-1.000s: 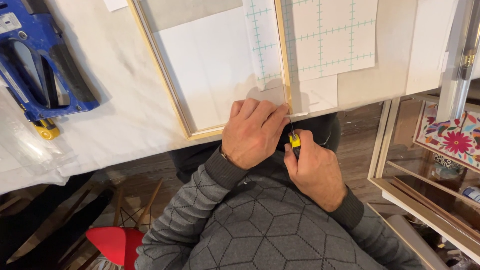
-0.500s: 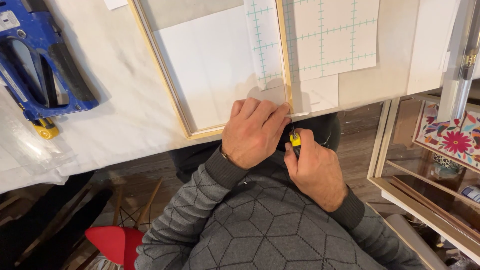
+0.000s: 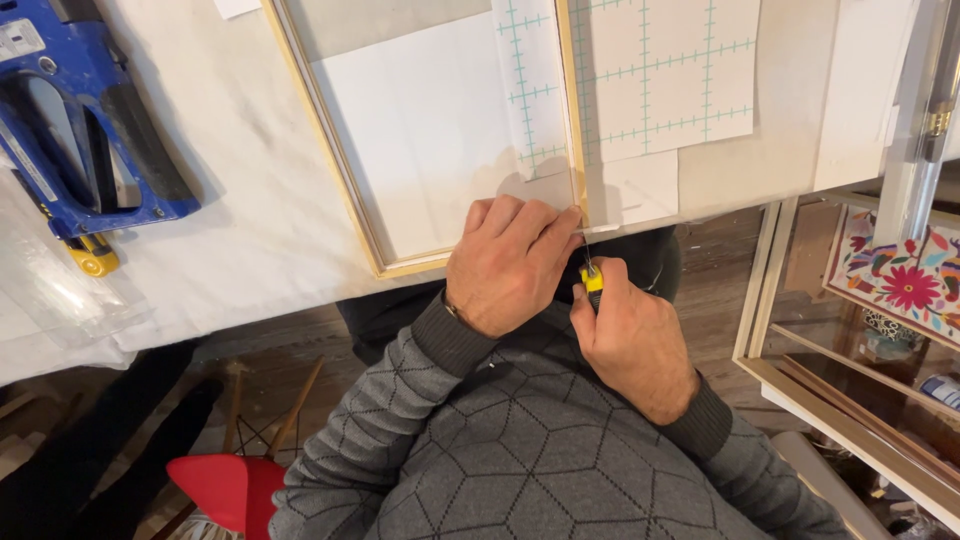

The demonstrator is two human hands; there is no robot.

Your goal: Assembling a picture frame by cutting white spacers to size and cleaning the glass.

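Left hand (image 3: pixel 510 262): flat, fingers together, pressing the pale wooden frame (image 3: pixel 570 110) corner.
Right hand (image 3: pixel 628 335): gripping the yellow-handled utility knife (image 3: pixel 592 278), touching the left fingertips.

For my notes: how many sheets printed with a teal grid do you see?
2: a narrow grid strip inside the wooden frame, and a wider grid sheet right of it.

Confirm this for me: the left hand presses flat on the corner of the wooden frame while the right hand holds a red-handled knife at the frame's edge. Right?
Not quite. The knife in the right hand is yellow, not red, as the head view shows. The rest holds: the left hand lies flat on the corner of the wooden frame, and the blade sits at the frame's edge.
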